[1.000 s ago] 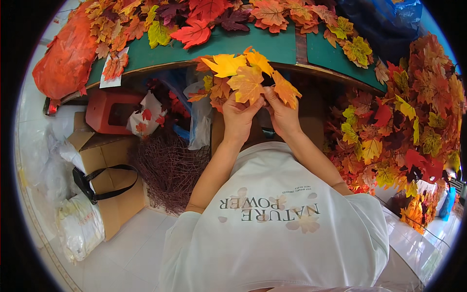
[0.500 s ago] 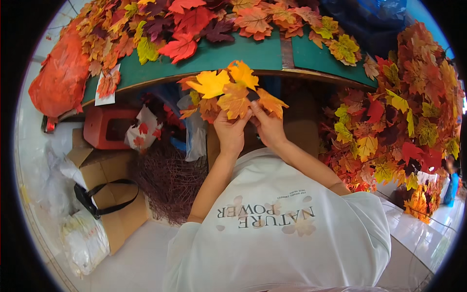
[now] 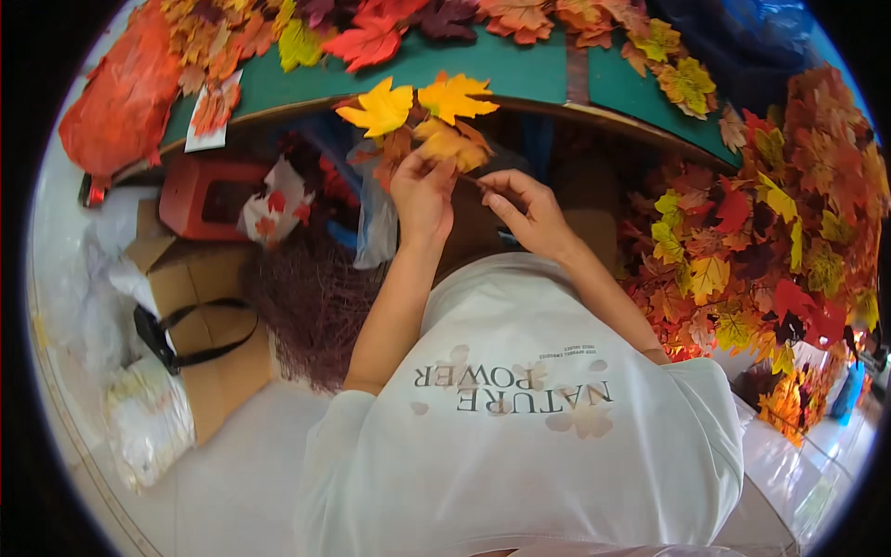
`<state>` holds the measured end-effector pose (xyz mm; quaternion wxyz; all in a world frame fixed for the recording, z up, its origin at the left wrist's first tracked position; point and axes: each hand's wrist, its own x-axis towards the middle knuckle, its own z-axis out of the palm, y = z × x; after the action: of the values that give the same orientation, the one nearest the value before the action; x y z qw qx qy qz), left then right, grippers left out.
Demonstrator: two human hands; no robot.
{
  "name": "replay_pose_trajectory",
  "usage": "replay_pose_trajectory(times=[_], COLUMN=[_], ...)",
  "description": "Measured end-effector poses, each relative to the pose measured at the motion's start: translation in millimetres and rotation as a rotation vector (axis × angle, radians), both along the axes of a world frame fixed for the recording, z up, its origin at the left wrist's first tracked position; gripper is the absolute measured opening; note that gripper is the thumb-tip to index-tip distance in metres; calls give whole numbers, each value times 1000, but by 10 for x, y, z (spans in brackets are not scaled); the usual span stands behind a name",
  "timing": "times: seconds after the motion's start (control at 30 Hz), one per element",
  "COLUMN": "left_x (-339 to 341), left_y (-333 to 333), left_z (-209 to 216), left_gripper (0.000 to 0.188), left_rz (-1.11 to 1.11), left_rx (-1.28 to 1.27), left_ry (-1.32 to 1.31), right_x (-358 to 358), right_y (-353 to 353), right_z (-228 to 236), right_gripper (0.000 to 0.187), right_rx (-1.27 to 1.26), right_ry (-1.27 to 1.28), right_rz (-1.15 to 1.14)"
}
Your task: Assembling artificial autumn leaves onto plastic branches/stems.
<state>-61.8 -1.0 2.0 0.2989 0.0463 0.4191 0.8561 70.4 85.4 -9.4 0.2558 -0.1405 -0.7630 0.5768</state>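
Observation:
A spray of artificial maple leaves [image 3: 451,142], yellow and orange, is held in front of my body just below the table's edge. My left hand [image 3: 424,200] is closed around its base, fingers pinched beneath the orange leaves. To the right, my right hand [image 3: 531,215] pinches the thin brown stem that runs out from the spray. Two bright yellow leaves [image 3: 378,108] stick up at the top, overlapping the edge of the green table. My left fingers partly cover where the leaves join the stem.
Loose red, orange and purple leaves [image 3: 371,37] lie on the green table [image 3: 445,67]. A large heap of leaf branches [image 3: 742,251] stands at right. On the left are a red plastic stool [image 3: 176,200], a cardboard box [image 3: 218,334], bare dark twigs [image 3: 311,306] and an orange-red bag [image 3: 121,111].
The leaf spray has turned and shifted slightly up in the view. My right hand has drawn away from my left, to the right, with the stem now showing between them.

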Motion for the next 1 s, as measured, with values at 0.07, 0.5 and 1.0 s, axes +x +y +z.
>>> replay_pose_trajectory(times=[0.07,0.5,1.0], left_x=[-96,189,192], left_y=[-58,-264,-260], left_z=[-126,-6,-127], left_gripper=[21,27,21], left_rz=[-92,-525,-577], left_rx=[-42,23,335], left_ry=[-135,-124,-98], right_x=[-18,-117,-66], right_y=[98,15,14], right_z=[234,363,472], right_gripper=[20,55,56], right_rx=[431,-1031,-848], right_ry=[-136,187,97], right_rz=[66,105,269])
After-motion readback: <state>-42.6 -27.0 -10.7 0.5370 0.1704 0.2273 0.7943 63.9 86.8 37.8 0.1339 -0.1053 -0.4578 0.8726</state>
